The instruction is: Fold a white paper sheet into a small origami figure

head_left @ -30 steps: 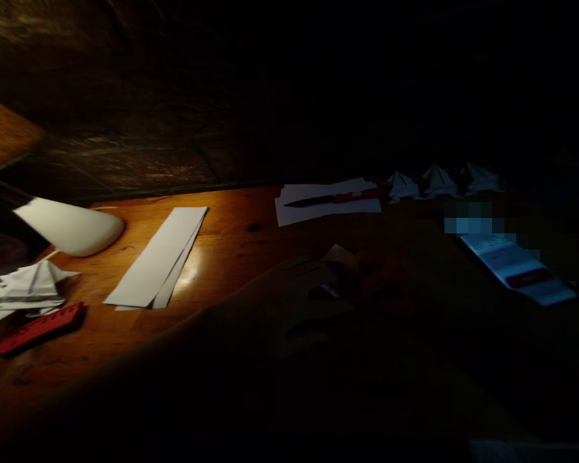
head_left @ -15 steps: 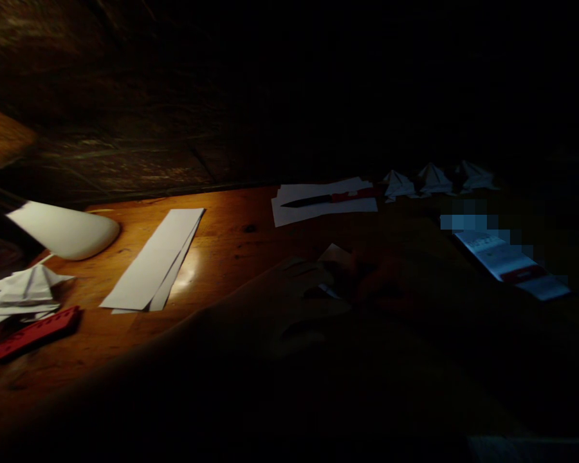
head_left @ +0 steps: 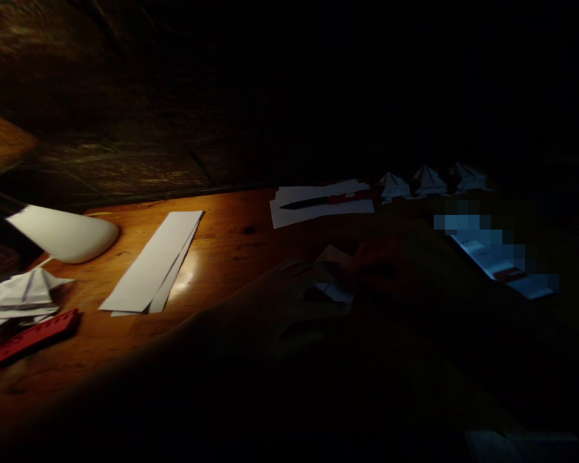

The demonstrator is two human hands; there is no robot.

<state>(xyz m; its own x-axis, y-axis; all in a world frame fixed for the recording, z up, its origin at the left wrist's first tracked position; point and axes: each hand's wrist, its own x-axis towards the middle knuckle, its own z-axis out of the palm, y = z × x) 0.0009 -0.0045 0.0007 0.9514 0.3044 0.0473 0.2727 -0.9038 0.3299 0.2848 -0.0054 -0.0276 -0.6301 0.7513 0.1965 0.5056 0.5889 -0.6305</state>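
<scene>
The scene is very dark. My left hand (head_left: 289, 292) reaches in from the lower left and rests on the wooden table (head_left: 231, 247) at the centre. My right hand (head_left: 383, 262) is a dim reddish shape just to its right. Between them lies a small folded piece of white paper (head_left: 336, 290), and both hands pinch it. One flap of it sticks up near my right fingertips. The fingers themselves are hard to make out in the shadow.
A white lamp shade (head_left: 62, 233) lights the left of the table. Near it lie long folded paper strips (head_left: 152, 260), a folded paper figure (head_left: 22, 292) and a flat red tool (head_left: 29, 334). Farther back are sheets with a red-handled knife (head_left: 328, 199), three folded figures (head_left: 427, 182) and a lit printed leaflet (head_left: 499, 265).
My right hand has shifted a little up and to the right, and a white flap of the paper now shows lower between my hands. Everything else stays where it was.
</scene>
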